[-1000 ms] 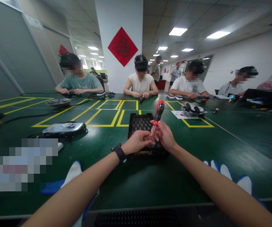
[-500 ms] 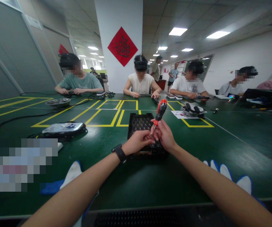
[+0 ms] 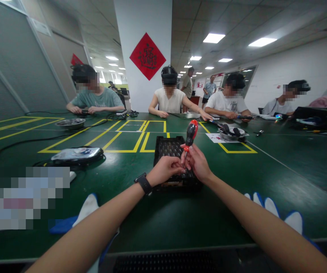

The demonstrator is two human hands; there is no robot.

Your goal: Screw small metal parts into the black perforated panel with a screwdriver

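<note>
A screwdriver point(image 3: 192, 133) with a black and red handle stands nearly upright, its handle uppermost and leaning slightly right. My right hand point(image 3: 200, 163) is closed on it, fingers around the base of the handle and the upper shaft. Beside the lower end of the shaft, my left hand point(image 3: 165, 169) is closed in a pinch; what lies between its fingertips is too small and hidden to make out. Both hands are above a black plastic crate point(image 3: 158, 147) with a patterned, slotted inside. The screwdriver's tip is hidden by my fingers.
White and blue gloves lie near the front edge, one left point(image 3: 86, 208) and one right point(image 3: 293, 222). A phone-like device point(image 3: 76, 153) with cables sits at left. Metal bowls point(image 3: 70, 123) and yellow tape lines point(image 3: 101, 151) are further back. Co-workers point(image 3: 169, 98) sit opposite.
The screwdriver's handle has tilted a little to the left; my hands have hardly moved. A co-worker opposite has stretched an arm to the right, and another person's hand shows at the left edge.
</note>
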